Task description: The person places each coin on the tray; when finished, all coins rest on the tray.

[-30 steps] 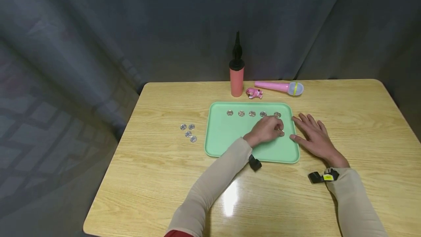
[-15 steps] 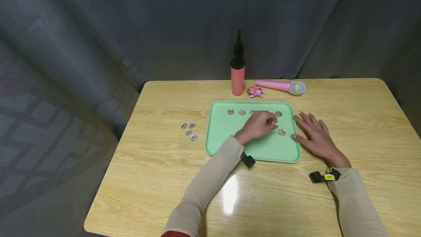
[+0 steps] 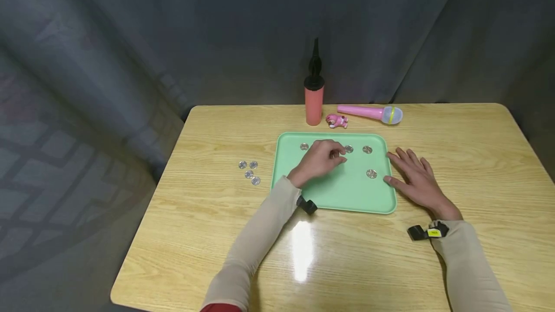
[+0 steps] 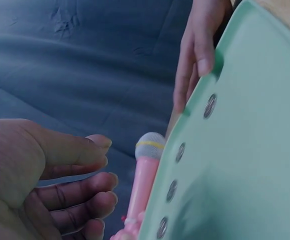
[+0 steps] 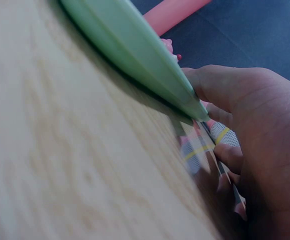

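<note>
My left hand [image 3: 318, 159] is over the green tray [image 3: 334, 199], its fingers loosely bent and nothing between them in the left wrist view. It covers part of a row of shiny silver coin-like discs along the tray's far side; discs show at the left end [image 3: 304, 147] and on the right [image 3: 367, 149]. One more disc [image 3: 371, 174] lies nearer the tray's right edge. My right hand [image 3: 414, 182] lies beside that edge with fingers spread, thumb and index fingertip right at the rim. On the table to the left of the tray sits a small group of discs [image 3: 249, 174].
Behind the tray stand a pink hand pump [image 3: 314, 105] with a black top, a small pink toy figure [image 3: 336, 121] and a pink toy microphone [image 3: 368, 112] lying on its side. A dark curtain [image 3: 260, 37] hangs behind the wooden table [image 3: 195, 235].
My left hand has let go of a disc at the tray's right side, leaving it flat there, and has moved left across the tray. The right hand has stayed in place.
</note>
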{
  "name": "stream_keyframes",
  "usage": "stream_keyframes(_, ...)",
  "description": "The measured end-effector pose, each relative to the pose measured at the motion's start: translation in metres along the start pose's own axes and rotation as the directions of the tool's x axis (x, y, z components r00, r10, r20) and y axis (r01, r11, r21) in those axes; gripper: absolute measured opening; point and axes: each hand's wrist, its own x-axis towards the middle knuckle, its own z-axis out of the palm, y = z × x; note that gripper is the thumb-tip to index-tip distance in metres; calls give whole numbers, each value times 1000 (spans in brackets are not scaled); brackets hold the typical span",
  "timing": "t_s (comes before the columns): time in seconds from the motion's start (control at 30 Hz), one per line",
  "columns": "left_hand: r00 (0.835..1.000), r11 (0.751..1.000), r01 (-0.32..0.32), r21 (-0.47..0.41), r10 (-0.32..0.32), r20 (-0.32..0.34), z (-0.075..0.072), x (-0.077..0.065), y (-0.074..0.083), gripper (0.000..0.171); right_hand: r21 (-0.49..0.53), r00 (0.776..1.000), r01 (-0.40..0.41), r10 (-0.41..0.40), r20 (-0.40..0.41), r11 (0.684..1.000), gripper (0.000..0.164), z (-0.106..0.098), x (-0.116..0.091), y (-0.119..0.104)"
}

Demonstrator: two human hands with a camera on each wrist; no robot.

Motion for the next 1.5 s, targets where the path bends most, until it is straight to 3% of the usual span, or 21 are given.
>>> stream_keyframes(0.63, 982, 995, 86, -55, -93, -162, -59, -42, -54, 13, -10, 1000, 2, -2, 3, 1000, 69, 1, 0, -1)
stream_keyframes(0.8, 970, 991, 102, -90, -119, -211, -75, -58, -74, 15, -10, 1000, 4, -4, -3, 1000, 69, 0, 0, -2)
stream_keyframes(1.07, 943, 971, 203, -130, -229, -239, -97, -83, -99, 12, -13, 1000, 4, -4, -7, 1000, 69, 1, -1, -1)
stream_keyframes(1.5, 896, 939, 317, -136, -344, -283, -116, -119, -138, 13, -11, 1000, 0, 0, -4, 1000, 70, 0, -1, -3)
